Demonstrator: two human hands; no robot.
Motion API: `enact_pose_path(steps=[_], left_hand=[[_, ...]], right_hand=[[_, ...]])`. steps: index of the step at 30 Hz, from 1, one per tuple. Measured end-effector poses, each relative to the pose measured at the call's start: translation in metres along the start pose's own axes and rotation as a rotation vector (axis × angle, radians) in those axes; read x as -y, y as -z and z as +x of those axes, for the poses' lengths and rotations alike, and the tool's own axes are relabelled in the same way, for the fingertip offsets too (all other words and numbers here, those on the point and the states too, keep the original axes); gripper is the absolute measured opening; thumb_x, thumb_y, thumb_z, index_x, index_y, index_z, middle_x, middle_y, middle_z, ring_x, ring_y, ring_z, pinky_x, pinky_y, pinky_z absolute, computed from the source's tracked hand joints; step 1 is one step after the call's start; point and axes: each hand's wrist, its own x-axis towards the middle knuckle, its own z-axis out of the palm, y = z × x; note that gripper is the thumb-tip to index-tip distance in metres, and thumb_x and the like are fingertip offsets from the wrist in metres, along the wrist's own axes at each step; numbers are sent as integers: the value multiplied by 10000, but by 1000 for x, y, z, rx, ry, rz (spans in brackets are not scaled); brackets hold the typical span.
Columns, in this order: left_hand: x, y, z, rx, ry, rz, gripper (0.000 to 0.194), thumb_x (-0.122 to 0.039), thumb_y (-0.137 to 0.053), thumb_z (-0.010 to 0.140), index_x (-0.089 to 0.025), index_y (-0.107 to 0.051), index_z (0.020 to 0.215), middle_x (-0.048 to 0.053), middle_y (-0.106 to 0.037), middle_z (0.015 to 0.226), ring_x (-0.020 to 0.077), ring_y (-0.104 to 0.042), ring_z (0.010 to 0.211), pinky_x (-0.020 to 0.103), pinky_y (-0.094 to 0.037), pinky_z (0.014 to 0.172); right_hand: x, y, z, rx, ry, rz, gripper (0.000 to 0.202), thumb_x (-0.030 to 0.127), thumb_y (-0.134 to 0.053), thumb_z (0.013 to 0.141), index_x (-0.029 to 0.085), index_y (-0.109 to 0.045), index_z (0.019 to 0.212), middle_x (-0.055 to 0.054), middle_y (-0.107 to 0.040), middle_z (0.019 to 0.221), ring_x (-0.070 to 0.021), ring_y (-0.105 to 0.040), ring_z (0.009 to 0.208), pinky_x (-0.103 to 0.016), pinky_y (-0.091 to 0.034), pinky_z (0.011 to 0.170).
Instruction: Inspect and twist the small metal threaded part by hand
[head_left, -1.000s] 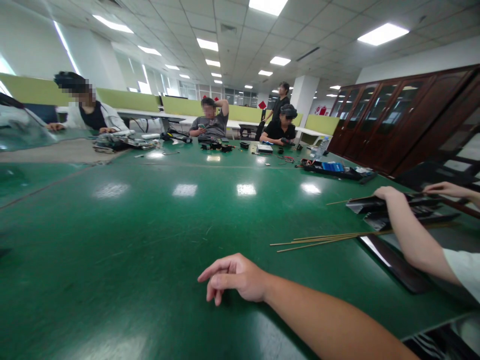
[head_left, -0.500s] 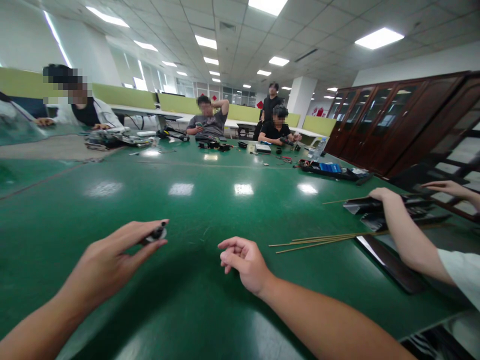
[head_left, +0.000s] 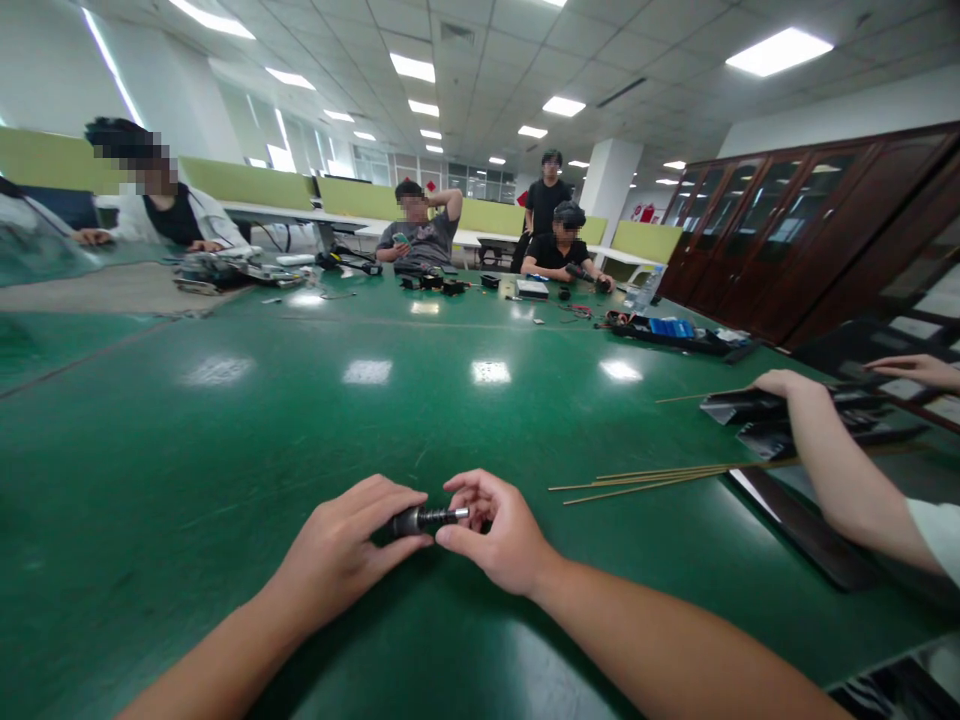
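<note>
My left hand [head_left: 360,535] is closed around a black cylindrical part with a spring and a silver tip [head_left: 431,517]. Thumb and fingers grip its thick black body, part of which is hidden in the palm. The spring end points right, towards my right hand [head_left: 499,530]. That hand is half curled, with a gap between thumb and fingers. The silver tip reaches into this gap; whether it touches the fingers I cannot tell. Both hands are above the green table [head_left: 337,430].
Thin brass-coloured rods [head_left: 637,482] lie to the right, by a dark flat panel [head_left: 802,530]. A co-worker's arm [head_left: 832,460] rests over black channel pieces [head_left: 739,405]. A black tray [head_left: 675,335] with blue items stands farther back. Several people sit or stand across the table.
My left hand has moved right with the black spring part and turned it, so its spring and silver tip now show. My right hand stays nearly in place, its thumb and fingers further apart.
</note>
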Motion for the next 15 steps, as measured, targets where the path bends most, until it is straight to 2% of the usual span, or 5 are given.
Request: enact_pose_path(steps=[5,10,15], left_hand=[[1,-3,-5,11,-12,-18,424,-257,-735,849,-240,-598,1250,44,-674,1145,147,-664,1008,243,-551,873],[-4,-6,-4,-9,-45,-42,455,-230,-750,835,-228,-597,1264,55,-676,1141,144,-664,1011,239,-555,889],[-4,-8,-3,-19,-57,-39,439,-236,-760,827,-220,-613,1240,63,-684,1121,154,-667,999,250,-562,880]], right_hand=[[0,0,-2,32,-15,-52,359,291,-788,752,158,-675,1066,-25,-646,844,-113,-520,653,-244,-422,621],[3,-1,-3,23,-7,-81,315,295,-775,751,153,-717,1026,-42,-680,845,-139,-562,685,-258,-439,640],[7,-3,-4,3,-20,-133,206,300,-752,761,154,-761,907,-33,-685,750,-140,-551,640,-257,-434,609]])
